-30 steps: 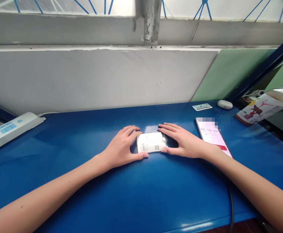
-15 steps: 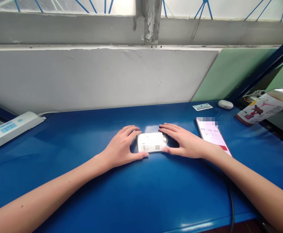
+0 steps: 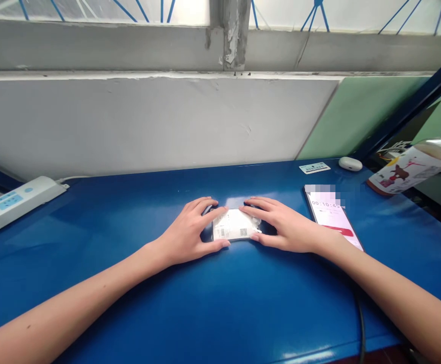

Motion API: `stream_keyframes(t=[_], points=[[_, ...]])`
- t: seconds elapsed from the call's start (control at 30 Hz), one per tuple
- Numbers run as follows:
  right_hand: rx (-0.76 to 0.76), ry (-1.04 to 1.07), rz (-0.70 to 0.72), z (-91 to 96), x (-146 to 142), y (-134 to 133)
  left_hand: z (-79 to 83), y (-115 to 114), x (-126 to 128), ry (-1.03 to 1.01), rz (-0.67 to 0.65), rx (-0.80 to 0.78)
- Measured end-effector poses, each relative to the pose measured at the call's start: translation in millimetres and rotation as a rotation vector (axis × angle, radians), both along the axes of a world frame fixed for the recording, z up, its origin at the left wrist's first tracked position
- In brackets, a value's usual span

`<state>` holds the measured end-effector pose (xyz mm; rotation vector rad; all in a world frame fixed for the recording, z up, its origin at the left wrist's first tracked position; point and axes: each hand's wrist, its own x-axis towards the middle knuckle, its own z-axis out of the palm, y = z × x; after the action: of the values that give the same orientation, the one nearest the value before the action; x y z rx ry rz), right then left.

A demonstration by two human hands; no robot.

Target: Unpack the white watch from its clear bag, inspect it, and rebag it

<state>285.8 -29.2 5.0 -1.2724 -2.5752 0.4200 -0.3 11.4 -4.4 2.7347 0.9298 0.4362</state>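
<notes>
A small flat packet [image 3: 232, 224] lies on the blue table [image 3: 220, 308]. It has a white label with a barcode and a square code, and its right end looks like shiny clear plastic. Around the left end is my left hand [image 3: 192, 227], thumb at the near edge and index finger on top. My right hand [image 3: 281, 225] grips the other end, its thumb by the near right corner and fingers over the far edge. Both hands are curved about the packet, and their fingers cover its ends.
A phone [image 3: 328, 210] showing a timer lies partly under my right forearm. Behind it are a small card [image 3: 314, 168] and a white earbud case [image 3: 350, 164]. A bottle [image 3: 409, 169] leans at the right edge. On the left lies a power strip [image 3: 23, 202]; a black cable [image 3: 360, 313] hangs over the front edge.
Both index fingers have come inward onto the packet's top, covering more of its ends. The packet stays in nearly the same place. The phone's timer has advanced one second.
</notes>
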Motion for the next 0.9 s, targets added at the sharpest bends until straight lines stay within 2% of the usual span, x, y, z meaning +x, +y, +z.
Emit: stream_keyframes(t=[0.43,0.7,0.9], points=[[-0.014,0.005,-0.029,0.9,-5,-2,0.7,-1,0,-0.006,0.002,-0.019],[0.03,0.103,-0.076,1.8,-18,-8,3.0,-2,1,-0.018,-0.022,-0.007],[0.059,0.145,-0.04,3.0,-27,-9,-1.7,2,-1,-0.01,-0.008,0.02]])
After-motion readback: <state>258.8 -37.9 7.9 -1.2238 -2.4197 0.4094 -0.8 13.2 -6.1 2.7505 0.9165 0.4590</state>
